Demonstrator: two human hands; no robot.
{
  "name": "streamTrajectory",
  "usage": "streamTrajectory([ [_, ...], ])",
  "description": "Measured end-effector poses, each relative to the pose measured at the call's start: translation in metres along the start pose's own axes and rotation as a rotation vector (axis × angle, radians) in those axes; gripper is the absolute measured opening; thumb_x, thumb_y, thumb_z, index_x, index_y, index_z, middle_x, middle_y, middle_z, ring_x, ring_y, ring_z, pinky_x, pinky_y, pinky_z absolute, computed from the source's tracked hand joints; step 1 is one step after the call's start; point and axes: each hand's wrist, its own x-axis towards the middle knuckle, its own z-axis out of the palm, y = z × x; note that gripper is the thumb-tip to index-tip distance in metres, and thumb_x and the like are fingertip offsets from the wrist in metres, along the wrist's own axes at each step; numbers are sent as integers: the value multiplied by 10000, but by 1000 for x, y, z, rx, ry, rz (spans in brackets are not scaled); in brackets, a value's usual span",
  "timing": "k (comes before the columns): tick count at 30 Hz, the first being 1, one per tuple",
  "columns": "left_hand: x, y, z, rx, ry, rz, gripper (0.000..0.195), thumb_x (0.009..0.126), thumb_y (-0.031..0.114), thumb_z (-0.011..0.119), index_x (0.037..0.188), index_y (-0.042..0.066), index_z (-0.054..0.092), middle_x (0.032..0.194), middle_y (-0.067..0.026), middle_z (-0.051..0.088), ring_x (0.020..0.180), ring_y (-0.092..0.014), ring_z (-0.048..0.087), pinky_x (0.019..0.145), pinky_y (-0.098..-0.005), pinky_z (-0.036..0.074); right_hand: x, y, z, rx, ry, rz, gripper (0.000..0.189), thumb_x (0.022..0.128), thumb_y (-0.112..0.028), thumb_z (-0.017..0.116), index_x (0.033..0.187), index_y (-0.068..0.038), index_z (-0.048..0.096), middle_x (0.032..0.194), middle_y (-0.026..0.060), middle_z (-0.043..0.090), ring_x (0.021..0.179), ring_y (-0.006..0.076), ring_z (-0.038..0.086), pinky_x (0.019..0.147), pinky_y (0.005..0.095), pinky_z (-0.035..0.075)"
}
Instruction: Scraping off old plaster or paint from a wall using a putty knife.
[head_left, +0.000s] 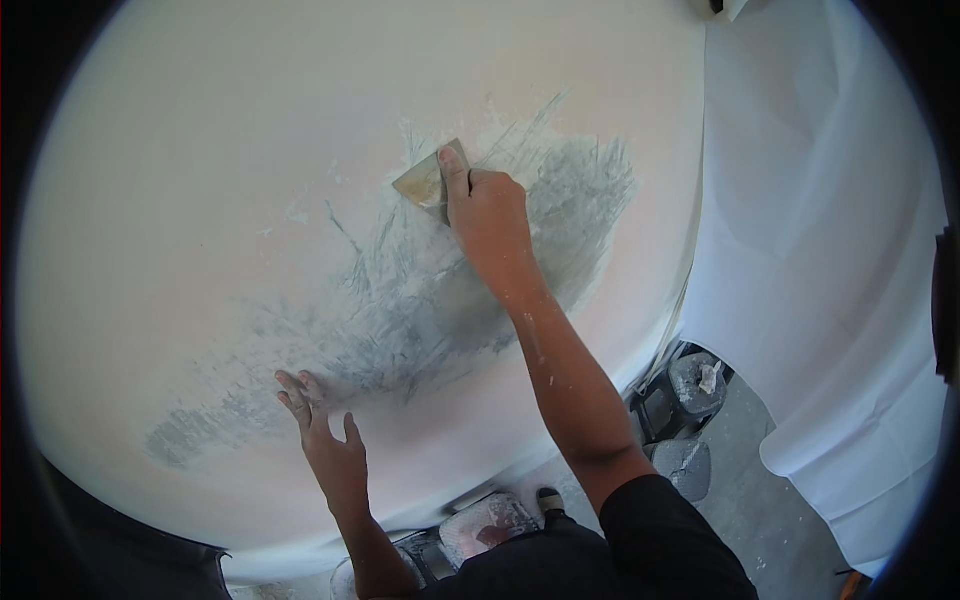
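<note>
A large, smooth, pale curved panel (225, 150) fills most of the view, with a rough grey, streaked patch (405, 330) of what looks like filler across it. My right hand (487, 202) grips a flat, roughly rectangular spreader (424, 180), thumb on top, at the upper edge of the patch. The spreader lies against or very near the panel and bears yellowish smears. Lower left, my left hand (330, 442) has its fingers spread at the patch's lower edge and holds nothing. Whether its fingertips press on the panel cannot be told.
White sheeting (810, 225) hangs along the right side. Below the panel's edge stand dusty, dark plastic stools (679, 461), one with a crumpled scrap (709, 379) on it. Another spattered stool (487, 525) is close to my body and foot. Grey floor (772, 510) shows at the lower right.
</note>
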Motion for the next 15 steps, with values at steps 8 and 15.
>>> streamTrajectory([
  [8,0,-3,-8,-28,-54,-6,874,786,-91,629,1553,189,316,1647,-119,159,1483,-436,165,1157,-464,331,-49,58,-6,-50,-168,128,569,1002,-416,552,722,75,618,581,184,570,530,281,550,571,410,450],
  [15,1,-9,-7,-5,-65,2,883,782,-88,632,1558,178,304,1647,-143,147,1486,-441,151,1146,-465,342,-90,45,-60,739,-658,108,240,1026,-216,530,1131,-3,559,891,60,633,720,117,590,673,251,486],
])
